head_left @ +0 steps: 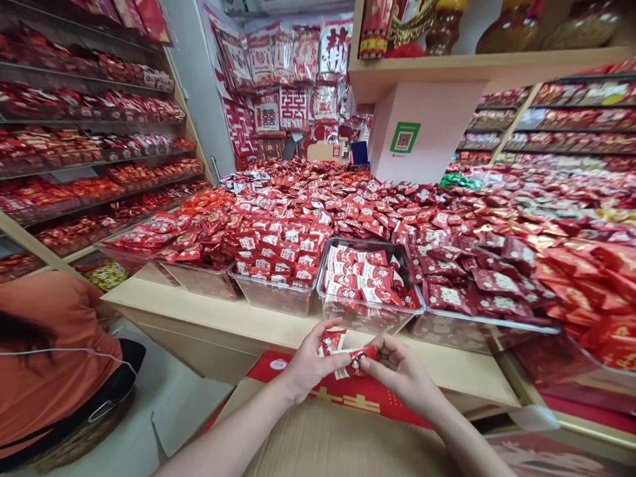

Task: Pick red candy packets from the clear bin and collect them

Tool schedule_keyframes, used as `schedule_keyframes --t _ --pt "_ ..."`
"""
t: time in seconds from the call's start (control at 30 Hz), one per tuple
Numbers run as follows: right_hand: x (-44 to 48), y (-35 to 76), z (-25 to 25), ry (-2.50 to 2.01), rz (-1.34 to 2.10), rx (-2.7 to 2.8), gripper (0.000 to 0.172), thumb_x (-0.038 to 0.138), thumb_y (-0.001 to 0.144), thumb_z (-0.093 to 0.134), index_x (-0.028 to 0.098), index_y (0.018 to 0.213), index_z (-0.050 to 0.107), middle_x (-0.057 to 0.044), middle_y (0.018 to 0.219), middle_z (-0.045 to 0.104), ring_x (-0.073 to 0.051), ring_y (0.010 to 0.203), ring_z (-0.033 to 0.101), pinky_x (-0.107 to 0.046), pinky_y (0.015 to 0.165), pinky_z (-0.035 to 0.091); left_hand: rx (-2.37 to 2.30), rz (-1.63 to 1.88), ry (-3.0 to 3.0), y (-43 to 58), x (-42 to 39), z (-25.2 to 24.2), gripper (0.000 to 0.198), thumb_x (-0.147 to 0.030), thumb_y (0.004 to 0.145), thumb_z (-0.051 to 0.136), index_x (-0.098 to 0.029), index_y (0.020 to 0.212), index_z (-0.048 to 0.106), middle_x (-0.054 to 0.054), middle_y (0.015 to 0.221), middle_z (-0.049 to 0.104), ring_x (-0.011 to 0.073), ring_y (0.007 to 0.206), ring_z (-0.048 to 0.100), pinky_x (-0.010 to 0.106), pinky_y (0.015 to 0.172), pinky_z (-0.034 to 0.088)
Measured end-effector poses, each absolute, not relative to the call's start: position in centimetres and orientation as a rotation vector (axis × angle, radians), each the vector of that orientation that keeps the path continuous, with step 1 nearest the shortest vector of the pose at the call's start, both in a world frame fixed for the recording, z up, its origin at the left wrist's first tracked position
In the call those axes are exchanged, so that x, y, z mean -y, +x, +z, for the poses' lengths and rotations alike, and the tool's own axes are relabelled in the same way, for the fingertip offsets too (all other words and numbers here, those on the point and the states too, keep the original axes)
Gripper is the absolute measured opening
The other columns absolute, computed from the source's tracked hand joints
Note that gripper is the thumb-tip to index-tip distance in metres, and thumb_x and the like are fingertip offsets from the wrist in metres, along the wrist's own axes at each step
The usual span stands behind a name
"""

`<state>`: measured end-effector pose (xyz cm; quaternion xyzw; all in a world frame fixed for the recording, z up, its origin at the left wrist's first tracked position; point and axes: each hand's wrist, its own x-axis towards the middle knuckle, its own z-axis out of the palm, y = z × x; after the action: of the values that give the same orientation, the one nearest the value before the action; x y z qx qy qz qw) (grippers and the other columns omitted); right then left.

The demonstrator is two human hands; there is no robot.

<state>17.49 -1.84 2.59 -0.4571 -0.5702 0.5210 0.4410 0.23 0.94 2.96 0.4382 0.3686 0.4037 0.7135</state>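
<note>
My left hand (308,363) is closed on a small red and white candy packet (332,342), pinched between thumb and fingers. My right hand (397,368) pinches another small red packet (358,358) just beside it. Both hands meet above a cardboard box (322,437) with a red printed flap (348,392), close in front of the counter edge. Right behind the hands stands a clear plastic tray (370,317) partly filled with the same red and white packets.
The wooden counter (199,315) carries several clear trays heaped with red wrapped candies. Shelves of red packets line the left wall (89,146) and right wall (571,119). A person in an orange top (50,358) crouches at the lower left. A QR code sign (404,137) hangs on a pink pillar.
</note>
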Motion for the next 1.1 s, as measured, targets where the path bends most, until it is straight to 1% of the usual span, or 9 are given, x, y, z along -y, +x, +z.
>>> schedule_keyframes --t 0.1,0.17,0.23,0.3,0.43,0.63,0.77,0.93,1.1 --pt "1.1 18.7 5.3 -1.166 1.041 1.423 0.020 0.034 0.069 0.060 0.019 0.076 0.047 0.000 0.068 0.057 -0.013 0.064 0.055 -0.026 0.058 0.045 -0.805 0.834 0.939 -0.3 -1.4 2.6 0.048 -0.035 0.071 0.057 -0.020 0.113 0.039 0.001 0.074 0.056 0.0086 0.059 0.052 0.020 0.054 0.039" --pt "-1.0 19.5 7.8 -1.151 0.877 1.327 0.027 0.035 0.069 0.060 0.021 0.086 0.045 -0.001 0.072 0.059 -0.014 0.067 0.056 -0.025 0.057 0.044 -0.840 0.776 0.990 -0.4 -1.6 1.9 0.045 -0.038 0.073 0.053 -0.018 0.111 0.040 0.002 0.072 0.057 0.0088 0.056 0.051 0.020 0.050 0.037" --pt "-4.6 20.1 10.0 -1.152 0.756 1.299 0.039 0.037 0.069 0.059 0.022 0.099 0.039 -0.001 0.073 0.060 -0.014 0.064 0.056 -0.025 0.054 0.042 -0.911 0.737 1.133 -0.3 -1.8 0.8 0.042 -0.034 0.070 0.057 -0.016 0.106 0.045 0.003 0.074 0.058 0.0093 0.059 0.052 0.021 0.055 0.038" --pt "-8.9 20.2 11.2 -1.233 0.632 1.357 0.042 0.041 0.070 0.055 0.021 0.102 0.038 0.001 0.066 0.058 -0.012 0.055 0.051 -0.024 0.049 0.039 -0.962 0.703 1.302 -0.3 -1.9 -0.2 0.038 -0.027 0.065 0.061 -0.015 0.100 0.050 0.004 0.081 0.059 0.0107 0.068 0.053 0.022 0.063 0.040" --pt "-16.4 19.3 10.3 -1.564 0.471 1.474 0.032 0.038 0.067 0.055 0.018 0.090 0.047 0.004 0.053 0.049 -0.010 0.044 0.042 -0.024 0.045 0.033 -0.970 0.581 1.502 -0.3 -1.8 -1.4 0.033 -0.022 0.065 0.057 -0.016 0.097 0.054 0.003 0.086 0.060 0.0131 0.076 0.054 0.024 0.070 0.041" --pt "-20.0 18.3 8.2 -1.787 0.345 1.589 0.022 0.033 0.067 0.054 0.015 0.082 0.053 -0.005 0.072 0.058 -0.015 0.063 0.053 -0.026 0.057 0.039 -1.021 0.542 1.616 -0.5 -2.0 -1.5 0.029 -0.024 0.066 0.054 -0.017 0.095 0.057 0.003 0.088 0.062 0.0148 0.078 0.055 0.024 0.070 0.041" --pt "-19.8 18.2 8.4 -1.834 0.132 1.834 0.019 0.031 0.072 0.051 0.015 0.080 0.058 -0.008 0.080 0.058 -0.018 0.079 0.054 -0.026 0.069 0.039 -1.026 0.519 1.661 -0.6 -2.1 -1.8 0.028 -0.025 0.067 0.052 -0.017 0.093 0.059 0.003 0.088 0.062 0.0148 0.078 0.055 0.024 0.070 0.041" --pt "-19.2 17.5 8.5 -1.852 -0.108 2.123 0.030 0.036 0.076 0.047 0.015 0.092 0.060 -0.012 0.091 0.054 -0.019 0.079 0.055 -0.026 0.072 0.038 -1.031 0.499 1.717 -0.6 -2.1 -1.7 0.027 -0.025 0.067 0.052 -0.019 0.091 0.060 0.003 0.086 0.063 0.0153 0.076 0.055 0.025 0.069 0.041" --pt "-19.4 16.8 8.8 -1.670 -0.134 2.349 0.029 0.029 0.080 0.042 0.016 0.096 0.061 -0.011 0.091 0.058 -0.018 0.083 0.055 -0.025 0.075 0.037 -1.040 0.476 1.729 -0.7 -2.1 -1.5 0.027 -0.026 0.067 0.052 -0.018 0.092 0.060 0.002 0.085 0.063 0.0143 0.074 0.055 0.023 0.066 0.041"
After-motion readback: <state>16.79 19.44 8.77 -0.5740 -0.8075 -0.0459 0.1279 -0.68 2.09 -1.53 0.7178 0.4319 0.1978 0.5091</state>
